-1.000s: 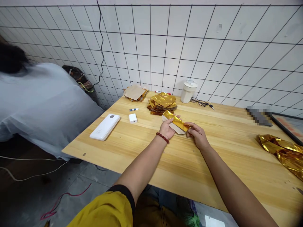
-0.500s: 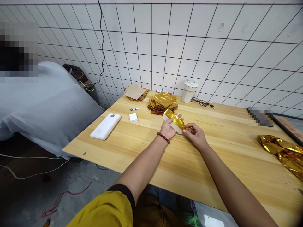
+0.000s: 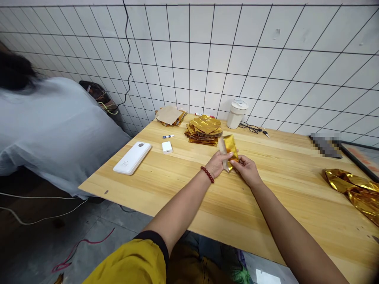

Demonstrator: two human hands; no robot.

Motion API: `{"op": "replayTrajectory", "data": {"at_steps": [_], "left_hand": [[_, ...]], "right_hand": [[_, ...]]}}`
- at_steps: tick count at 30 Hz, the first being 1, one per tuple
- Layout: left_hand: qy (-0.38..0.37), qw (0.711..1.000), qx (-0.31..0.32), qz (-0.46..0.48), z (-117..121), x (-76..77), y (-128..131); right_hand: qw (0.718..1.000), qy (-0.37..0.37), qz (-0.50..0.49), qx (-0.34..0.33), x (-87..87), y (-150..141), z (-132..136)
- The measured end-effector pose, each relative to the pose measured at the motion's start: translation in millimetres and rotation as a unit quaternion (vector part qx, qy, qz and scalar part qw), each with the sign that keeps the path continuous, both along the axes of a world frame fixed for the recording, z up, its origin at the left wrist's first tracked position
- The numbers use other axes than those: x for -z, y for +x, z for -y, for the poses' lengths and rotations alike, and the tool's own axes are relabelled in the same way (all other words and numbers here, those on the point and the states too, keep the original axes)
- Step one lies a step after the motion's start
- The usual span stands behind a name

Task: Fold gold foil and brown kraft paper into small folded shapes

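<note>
The left hand (image 3: 216,165), a red bead bracelet (image 3: 207,174) on its wrist, and the right hand (image 3: 247,169) meet around a small folded gold foil piece (image 3: 231,148) backed by a strip of pale card (image 3: 224,152). The fingers of both hands close narrowly on it, pinching from either side, though the left fingertips are partly hidden behind the card. The piece stands tilted up between the hands, over the grainy pine tabletop (image 3: 266,205), just right of a neat stack of creased gold foil pieces (image 3: 203,132). Elsewhere on the wood lie a smaller foil pile under crumpled brown paper (image 3: 168,115), a smooth white power bank (image 3: 132,158), a boxy white charger (image 3: 167,147) and a lidded cream cup (image 3: 237,113). A crinkled, mirror-bright sheet of gold foil (image 3: 352,193) sprawls near the table's right edge, and a person in a thin pale shirt (image 3: 56,130) leans at the left
</note>
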State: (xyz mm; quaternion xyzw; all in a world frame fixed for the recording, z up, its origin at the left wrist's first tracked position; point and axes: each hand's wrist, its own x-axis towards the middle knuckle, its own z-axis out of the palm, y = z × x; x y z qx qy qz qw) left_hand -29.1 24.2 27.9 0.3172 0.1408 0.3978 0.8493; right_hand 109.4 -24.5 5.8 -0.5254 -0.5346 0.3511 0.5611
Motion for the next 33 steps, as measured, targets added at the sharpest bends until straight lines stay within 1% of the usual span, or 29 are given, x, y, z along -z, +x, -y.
{"op": "replayTrajectory", "data": {"at_steps": [3,5,8,10,12,14,19,21,24,26,29,33], "left_hand": [[0.062,0.997,-0.001,-0.039,2.9,5.6,5.2],[0.072,0.996,-0.007,-0.06,3.1,9.9,8.1],[0.035,0.995,-0.049,-0.081,1.2,13.8,9.9],[0.012,0.994,-0.073,-0.083,-0.3,13.9,9.4],[0.003,0.993,-0.087,-0.077,-0.9,12.2,8.3],[0.004,0.994,-0.091,-0.062,-0.3,9.7,7.3],[-0.004,0.995,-0.091,-0.037,1.5,4.7,6.0],[-0.011,0.994,-0.106,-0.037,0.6,4.1,5.4],[-0.018,0.987,-0.151,-0.06,-1.5,3.9,4.3],[-0.023,0.981,-0.178,-0.075,-2.8,3.7,3.4],[-0.037,0.979,-0.193,-0.053,-6.4,2.7,1.4],[-0.1,0.971,-0.219,0.007,-16.0,1.5,-2.5]], "right_hand": [[0.995,0.018,-0.087,0.042,-2.7,3.0,-1.0],[0.992,0.026,-0.11,0.054,-4.0,4.1,-1.6],[0.992,0.025,-0.112,0.05,-4.8,4.8,-2.3],[0.99,0.028,-0.127,0.059,-5.3,4.8,-2.3],[0.986,0.029,-0.145,0.071,-6.1,4.4,-1.8],[0.988,0.023,-0.14,0.068,-6.7,3.6,-1.0],[0.994,0.001,-0.102,0.033,-6.0,3.2,0.0],[0.991,0.003,-0.128,0.042,-5.9,5.1,-0.9],[0.974,0.025,-0.205,0.091,-6.9,9.0,-2.9],[0.966,0.027,-0.232,0.113,-7.8,10.5,-3.6],[0.974,0.011,-0.205,0.097,-7.9,8.9,-2.2],[0.994,0.001,-0.106,0.024,-5.8,4.0,2.1]]}}
